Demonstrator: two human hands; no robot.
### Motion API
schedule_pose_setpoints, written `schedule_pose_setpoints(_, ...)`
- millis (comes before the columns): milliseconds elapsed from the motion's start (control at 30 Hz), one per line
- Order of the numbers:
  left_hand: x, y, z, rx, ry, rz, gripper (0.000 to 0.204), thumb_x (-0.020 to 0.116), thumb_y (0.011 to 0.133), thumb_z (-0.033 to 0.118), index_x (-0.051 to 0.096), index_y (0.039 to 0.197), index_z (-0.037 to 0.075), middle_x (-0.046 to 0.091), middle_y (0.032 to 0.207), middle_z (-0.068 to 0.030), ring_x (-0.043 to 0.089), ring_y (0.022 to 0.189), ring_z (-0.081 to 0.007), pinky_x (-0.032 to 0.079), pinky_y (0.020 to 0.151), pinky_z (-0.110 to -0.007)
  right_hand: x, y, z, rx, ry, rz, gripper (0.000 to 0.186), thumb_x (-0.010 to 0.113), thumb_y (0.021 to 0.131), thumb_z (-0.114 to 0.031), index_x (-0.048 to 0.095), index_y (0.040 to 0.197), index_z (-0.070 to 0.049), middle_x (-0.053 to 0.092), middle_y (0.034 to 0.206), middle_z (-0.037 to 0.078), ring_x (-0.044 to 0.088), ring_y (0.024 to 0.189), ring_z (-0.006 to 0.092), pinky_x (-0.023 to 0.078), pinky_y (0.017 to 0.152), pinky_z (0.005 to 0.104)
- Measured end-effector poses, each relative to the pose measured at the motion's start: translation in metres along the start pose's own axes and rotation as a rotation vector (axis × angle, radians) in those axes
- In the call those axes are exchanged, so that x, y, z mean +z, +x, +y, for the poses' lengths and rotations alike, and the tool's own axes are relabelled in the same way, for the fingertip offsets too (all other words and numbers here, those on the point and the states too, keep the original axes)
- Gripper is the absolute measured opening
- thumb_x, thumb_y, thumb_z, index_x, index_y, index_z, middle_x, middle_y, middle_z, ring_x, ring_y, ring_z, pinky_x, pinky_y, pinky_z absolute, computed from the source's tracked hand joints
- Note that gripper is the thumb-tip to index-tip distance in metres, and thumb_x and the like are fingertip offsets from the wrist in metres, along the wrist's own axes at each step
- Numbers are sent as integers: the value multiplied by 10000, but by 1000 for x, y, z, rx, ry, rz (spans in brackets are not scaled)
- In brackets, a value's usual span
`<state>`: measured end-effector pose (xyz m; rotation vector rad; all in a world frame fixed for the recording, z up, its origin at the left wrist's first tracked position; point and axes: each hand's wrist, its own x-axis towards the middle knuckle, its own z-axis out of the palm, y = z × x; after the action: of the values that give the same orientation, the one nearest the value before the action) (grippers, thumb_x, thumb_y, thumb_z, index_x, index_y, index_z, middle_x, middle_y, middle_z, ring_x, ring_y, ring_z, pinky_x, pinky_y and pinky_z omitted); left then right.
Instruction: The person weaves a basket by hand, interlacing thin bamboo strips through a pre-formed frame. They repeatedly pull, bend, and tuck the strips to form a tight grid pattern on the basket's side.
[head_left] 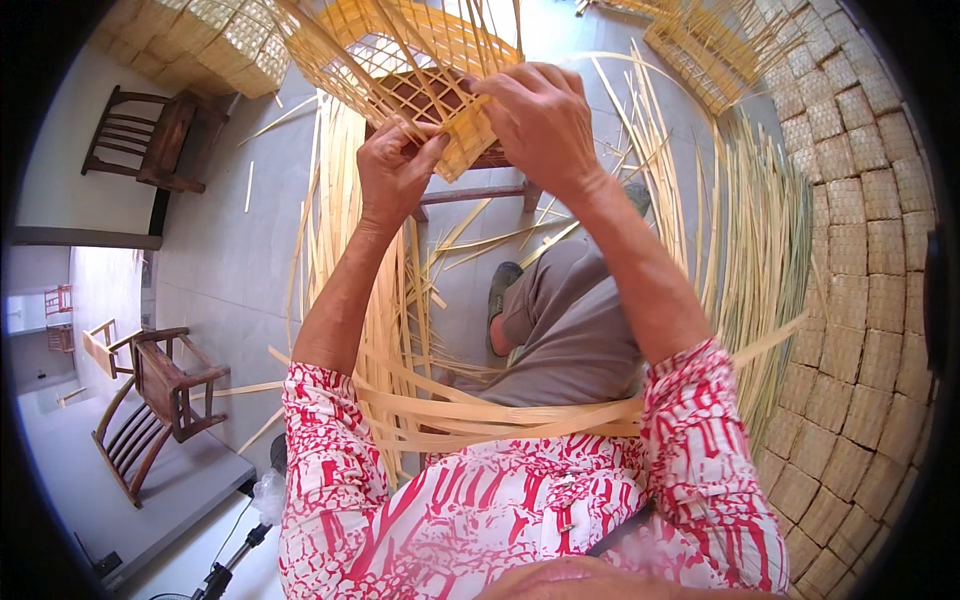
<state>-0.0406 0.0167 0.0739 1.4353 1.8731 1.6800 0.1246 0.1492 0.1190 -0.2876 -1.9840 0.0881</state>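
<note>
A partly woven bamboo basket (466, 143) with an open lattice is in front of me, its near corner pointing toward me. Long loose strips stick up from its sides. My left hand (392, 170) pinches the left side of that corner between thumb and fingers. On the right, my right hand (543, 118) has its fingers closed on the basket's upper right edge. Its fingertips are partly hidden behind the hand. Beneath the basket stands a dark wooden stool (480, 192). Across my lap lie several long pale bamboo strips (500, 424).
Bamboo strips (340, 210) lie in a long bundle on the left, and a greener bundle (765, 240) lies on the right. Stacked woven baskets (860, 300) form a wall at the far right. Another lattice basket (700, 60) sits at the back right. Wooden chairs (170, 140) stand left.
</note>
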Motion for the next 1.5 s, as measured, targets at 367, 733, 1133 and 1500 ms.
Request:
schedule_pose_setpoints(367, -10, 7, -16, 19, -26, -130, 87, 796, 861, 64, 773, 932, 19, 708, 846, -56, 664, 792, -130, 536, 708, -272, 36, -32, 47, 1709, 1690, 498, 168, 497, 1039, -146, 640, 1033, -60, 682, 786, 95, 674, 663, 173, 608, 652, 292)
schedule_pose_setpoints(733, -10, 11, -18, 65, 42, -169, 95, 750, 919, 45, 749, 992, -16, 681, 986, -59, 680, 871, -117, 582, 746, -266, 8, 13, 26, 716, 1265, -583, 467, 698, 981, -271, 623, 1396, -68, 681, 1283, 92, 609, 1137, 146, 475, 1004, 310)
schedule_pose_setpoints(1133, -5, 16, -17, 57, -40, -108, 90, 778, 873, 42, 735, 931, -12, 670, 880, -58, 654, 800, -132, 545, 702, -275, 3, 28, 10, 789, 1153, -200, 334, 671, 1003, -360, 739, 971, -36, 698, 888, 31, 601, 786, 85, 486, 712, 262)
schedule_pose_setpoints(1500, -3, 16, -9, 86, 1, -66, 116, 813, 847, 80, 738, 897, 7, 631, 765, -47, 616, 706, -136, 503, 633, -275, 0, 32, 26, 899, 850, -173, 432, 489, 901, -169, 651, 1224, 66, 686, 1142, 171, 639, 1012, 196, 512, 889, 321)
